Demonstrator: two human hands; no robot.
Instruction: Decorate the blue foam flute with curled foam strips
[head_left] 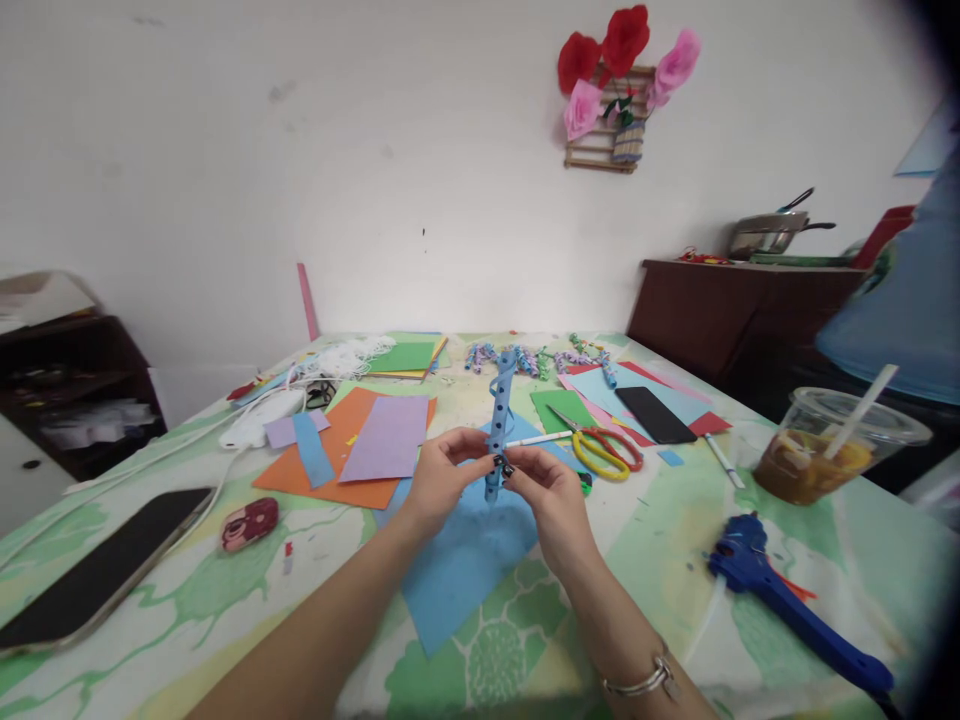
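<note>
A slim blue paper tube (501, 405) with a row of dark dots or holes stands nearly upright above the table. A thin blue paper strip curls loosely around its upper part. My left hand (442, 472) pinches the tube's lower part from the left. From the other side, the fingertips of my right hand (551, 490) press on it too. Beneath both hands lies a blue paper sheet (469, 570). Just beyond my right hand are a white stick (541, 438) and scissors (602, 453) with yellow and red handles, partly open. What is under my fingertips is hidden.
Orange (300, 465) and purple sheets (386, 438) lie left, near a phone (112, 560). At right are a blue glue gun (795, 600), a plastic cup of drink (810, 460) and a black phone (656, 414). Curled paper pieces (536, 362) line the back.
</note>
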